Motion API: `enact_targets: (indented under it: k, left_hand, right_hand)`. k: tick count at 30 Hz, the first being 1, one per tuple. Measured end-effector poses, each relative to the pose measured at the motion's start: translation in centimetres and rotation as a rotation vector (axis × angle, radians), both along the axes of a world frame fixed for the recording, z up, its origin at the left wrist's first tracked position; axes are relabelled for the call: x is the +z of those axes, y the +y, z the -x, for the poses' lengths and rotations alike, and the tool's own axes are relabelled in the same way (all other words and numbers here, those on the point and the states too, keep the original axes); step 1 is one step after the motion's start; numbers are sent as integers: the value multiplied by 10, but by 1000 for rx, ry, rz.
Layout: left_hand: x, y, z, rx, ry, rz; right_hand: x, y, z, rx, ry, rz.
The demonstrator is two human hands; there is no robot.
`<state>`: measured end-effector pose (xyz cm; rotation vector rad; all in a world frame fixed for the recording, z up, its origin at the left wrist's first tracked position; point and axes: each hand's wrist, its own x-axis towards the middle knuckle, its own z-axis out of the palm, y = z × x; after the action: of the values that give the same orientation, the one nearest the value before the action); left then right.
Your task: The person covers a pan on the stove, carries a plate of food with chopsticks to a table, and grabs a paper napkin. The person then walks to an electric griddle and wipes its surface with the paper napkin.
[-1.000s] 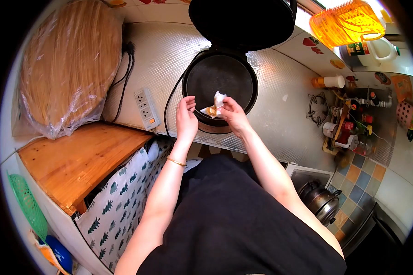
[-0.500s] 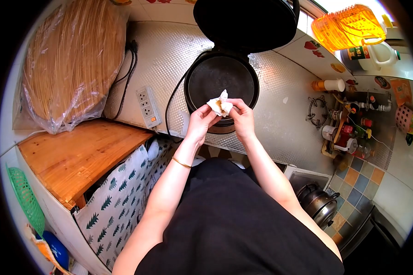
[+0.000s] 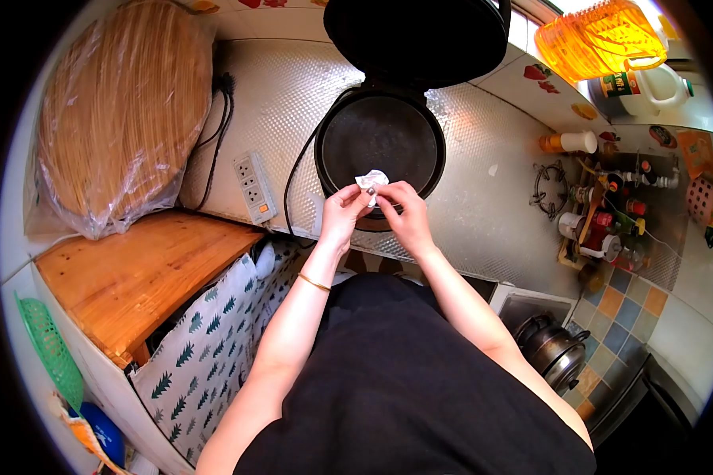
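Observation:
A crumpled white paper tissue (image 3: 371, 179) is pinched between my two hands, over the near rim of a round black electric griddle (image 3: 384, 142). The fingertips of my left hand (image 3: 344, 212) are closed on its left side. My right hand (image 3: 406, 214) grips the tissue from the right, thumb and forefinger pressed together near a small dark spot. Behind the griddle its black lid (image 3: 420, 39) stands raised. The lower part of the tissue is hidden by my fingers.
A power strip (image 3: 253, 188) and black cord lie left of the griddle on the silvery counter (image 3: 483, 190). A plastic-wrapped round wooden board (image 3: 123, 119) leans at the left. Bottles and a gas burner ring (image 3: 548, 192) are at right; a pot (image 3: 550, 352) sits lower right.
My fingers have shifted on the tissue and folded it, so the brown stain seen before is mostly out of sight. My right hand has moved slightly left and down.

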<state>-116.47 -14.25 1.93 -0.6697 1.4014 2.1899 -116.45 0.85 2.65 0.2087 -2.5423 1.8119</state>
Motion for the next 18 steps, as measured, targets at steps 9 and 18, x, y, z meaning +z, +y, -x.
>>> enact_targets:
  k: [9, 18]
  left_hand:
    - [5, -7, 8, -218, -35, -52]
    - [-15, 6, -4, -152, -62, 107]
  right_hand:
    - [0, 16, 2, -25, -976, 787]
    - [-51, 29, 5, -279, -485, 220]
